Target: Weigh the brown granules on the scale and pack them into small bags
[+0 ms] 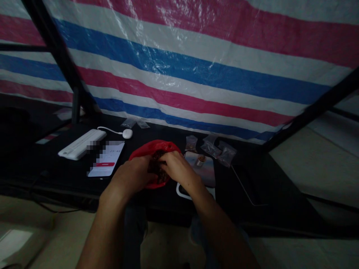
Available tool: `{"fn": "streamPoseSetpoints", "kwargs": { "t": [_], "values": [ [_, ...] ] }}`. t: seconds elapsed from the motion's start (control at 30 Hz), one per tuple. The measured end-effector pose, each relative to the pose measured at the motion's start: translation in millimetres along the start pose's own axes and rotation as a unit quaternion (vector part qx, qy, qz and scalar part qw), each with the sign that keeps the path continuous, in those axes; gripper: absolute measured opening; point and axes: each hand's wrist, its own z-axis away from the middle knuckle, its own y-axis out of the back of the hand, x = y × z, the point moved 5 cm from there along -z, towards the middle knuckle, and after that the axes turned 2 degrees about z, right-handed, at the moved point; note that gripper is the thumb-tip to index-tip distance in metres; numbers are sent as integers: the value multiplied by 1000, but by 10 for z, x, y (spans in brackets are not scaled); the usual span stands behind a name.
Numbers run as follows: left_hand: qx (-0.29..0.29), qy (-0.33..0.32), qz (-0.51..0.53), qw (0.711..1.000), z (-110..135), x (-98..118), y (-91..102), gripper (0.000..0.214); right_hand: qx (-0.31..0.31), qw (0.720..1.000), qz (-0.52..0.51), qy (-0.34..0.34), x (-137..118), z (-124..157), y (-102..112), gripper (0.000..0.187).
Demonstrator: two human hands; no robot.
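A red plastic bag [140, 149] lies opened out on the black table, holding a pile of small dark-brown pieces [162, 175]. My left hand [135, 172] reaches over the bag's left side, its thumb apart from the fingers, whose tips are partly hidden among the pieces. From the right, my right hand [176, 164] dips into the pile with its fingers drawn together; what they pinch is too dark to make out. Beside my right wrist stands a flat white-edged device [182, 191] with a greyish plate [209, 177]. On that plate is a small metal cup [200, 161] with brown bits.
Several small clear plastic bags [211, 145] lie behind the plate, and others [134, 123] at the back left. A phone [108, 158], a white power bank [81, 145] and a cabled round white object [127, 133] are on the left. Striped sheeting [179, 71] hangs behind the table.
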Motion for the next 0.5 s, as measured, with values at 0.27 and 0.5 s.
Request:
{"fn": "streamPoseSetpoints", "kwargs": {
  "t": [0.27, 0.5],
  "values": [
    [-107, -37, 34, 993, 62, 175, 15, 28, -5, 1000, -7, 20, 36, -13, -48, 23],
    [-106, -20, -2, 994, -17, 179, -95, 26, 15, 999, -24, 39, 89, -23, -42, 23]
  ]
}}
